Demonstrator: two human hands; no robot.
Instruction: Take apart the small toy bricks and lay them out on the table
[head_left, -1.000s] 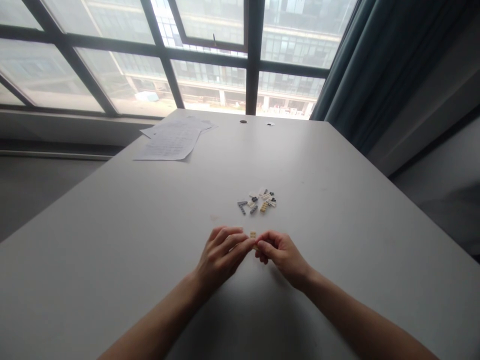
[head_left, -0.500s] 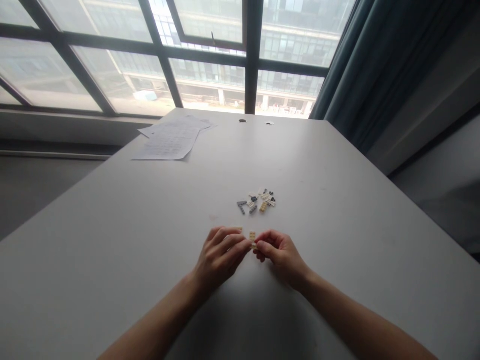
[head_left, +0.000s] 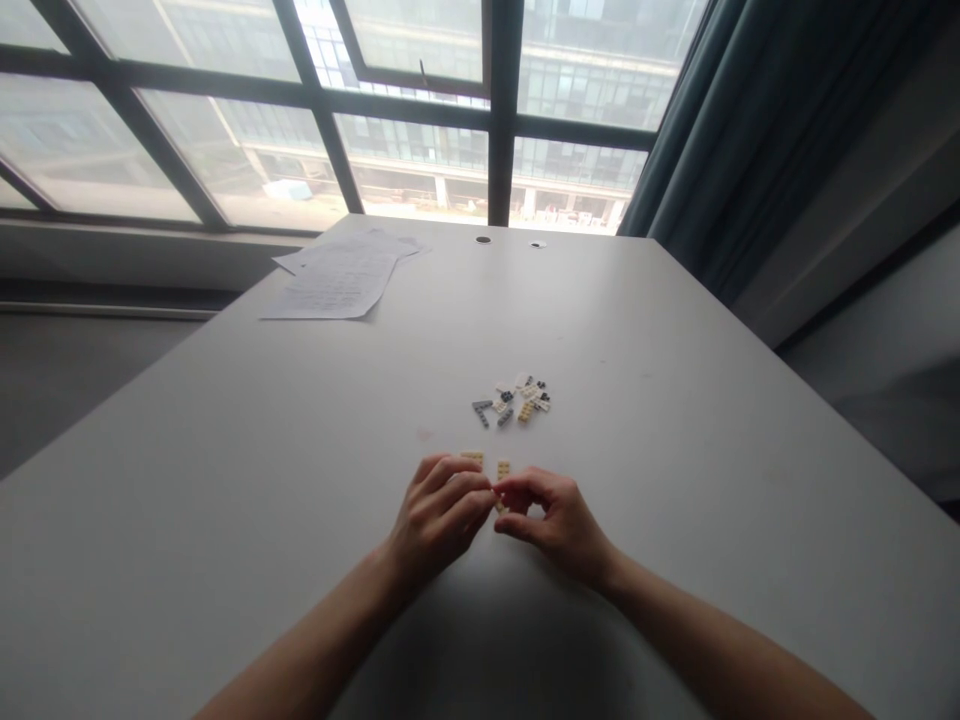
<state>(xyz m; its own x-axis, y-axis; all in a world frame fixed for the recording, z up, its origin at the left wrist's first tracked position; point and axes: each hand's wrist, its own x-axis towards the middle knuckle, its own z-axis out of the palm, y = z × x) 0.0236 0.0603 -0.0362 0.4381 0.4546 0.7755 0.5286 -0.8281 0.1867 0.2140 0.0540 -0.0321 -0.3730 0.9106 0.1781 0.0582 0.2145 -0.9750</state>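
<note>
The white desk (head_left: 600, 320) extends from the near side to the window wall; its far edge carries two round openings. Printed paper sheets (head_left: 330, 285) overlap at the far left. A dark-framed window grid (head_left: 501, 110) spans the far side and admits daylight; a building (head_left: 592, 75) is visible outside. A blue-grey curtain (head_left: 697, 140) hangs at the right. Grey floor (head_left: 82, 370) is exposed at the left.

A small tan plastic piece (head_left: 500, 507) sat between the fingers (head_left: 517, 482), just above the surface (head_left: 300, 420) or touching it. They largely hid its shape.
</note>
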